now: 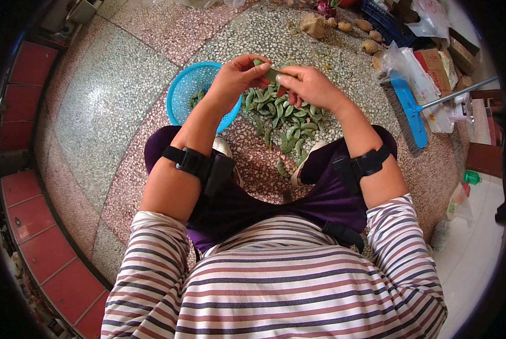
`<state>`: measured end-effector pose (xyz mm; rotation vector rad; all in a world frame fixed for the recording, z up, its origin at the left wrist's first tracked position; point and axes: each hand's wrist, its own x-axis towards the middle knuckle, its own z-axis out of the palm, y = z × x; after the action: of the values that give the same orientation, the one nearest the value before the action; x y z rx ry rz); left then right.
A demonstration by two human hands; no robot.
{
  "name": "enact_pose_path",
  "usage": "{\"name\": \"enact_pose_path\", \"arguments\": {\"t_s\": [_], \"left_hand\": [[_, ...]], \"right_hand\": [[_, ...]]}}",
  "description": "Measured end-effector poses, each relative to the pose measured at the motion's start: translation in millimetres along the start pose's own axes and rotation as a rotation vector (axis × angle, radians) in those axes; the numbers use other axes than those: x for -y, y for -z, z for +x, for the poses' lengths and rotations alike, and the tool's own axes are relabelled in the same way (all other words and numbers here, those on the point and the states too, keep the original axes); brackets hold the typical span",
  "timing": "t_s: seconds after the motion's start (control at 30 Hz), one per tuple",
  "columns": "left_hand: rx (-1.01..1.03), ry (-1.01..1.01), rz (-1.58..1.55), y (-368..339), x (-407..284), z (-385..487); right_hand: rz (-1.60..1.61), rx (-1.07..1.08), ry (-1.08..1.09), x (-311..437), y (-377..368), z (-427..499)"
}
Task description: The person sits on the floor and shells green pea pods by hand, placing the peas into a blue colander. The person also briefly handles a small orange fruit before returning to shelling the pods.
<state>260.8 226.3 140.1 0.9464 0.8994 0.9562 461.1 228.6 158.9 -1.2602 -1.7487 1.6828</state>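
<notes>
A flat green bean pod [271, 74] is stretched between my two hands, above the floor in front of my knees. My left hand [241, 76] pinches one end of it between thumb and fingers. At the other end, the thumb and fingers of my right hand [308, 87] grip the pod. Below the hands, a loose pile of green bean pods [287, 111] lies on the terrazzo floor, reaching down between my shoes. To the left stands a blue perforated plastic basket [172, 99], partly hidden by my left forearm, with several pod pieces [198, 95] inside.
A blue broom [407, 108] with a metal handle leans at the right by cardboard boxes [433, 70]. Several potatoes [369, 45] and a red onion [326, 9] lie at the back right, near a dark blue crate [386, 25]. Red cabinet fronts [45, 250] line the left.
</notes>
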Motion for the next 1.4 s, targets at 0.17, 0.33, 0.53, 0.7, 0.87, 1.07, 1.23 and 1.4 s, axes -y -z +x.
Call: {"name": "enact_pose_path", "arguments": {"t_s": [0.17,0.33,0.53,0.7,0.87,1.07,1.23,1.4], "left_hand": [[0.027,-0.001,0.043,0,0,0],[-0.096,-0.067,0.279,-7,8,3],[-0.271,-0.190,0.788,-10,19,4],[-0.463,-0.156,0.696,23,12,8],[-0.649,-0.012,1.353,66,-1,-14],[-0.538,-0.056,1.405,48,-3,-25],[-0.489,0.041,1.272,33,-11,-16],[-0.451,0.052,1.300,29,-11,-10]], "right_hand": [[-0.187,-0.119,0.055,4,-10,2],[-0.263,-0.287,0.004,-8,-18,13],[-0.492,-0.286,-0.076,-59,-29,52],[-0.756,-0.213,0.055,-106,-51,80],[-0.092,-0.144,0.102,-98,-106,107],[-0.117,-0.091,-0.494,-155,-85,111],[-0.759,-0.326,-0.675,-227,-9,98],[-0.918,-0.162,-0.578,-262,27,96]]}}
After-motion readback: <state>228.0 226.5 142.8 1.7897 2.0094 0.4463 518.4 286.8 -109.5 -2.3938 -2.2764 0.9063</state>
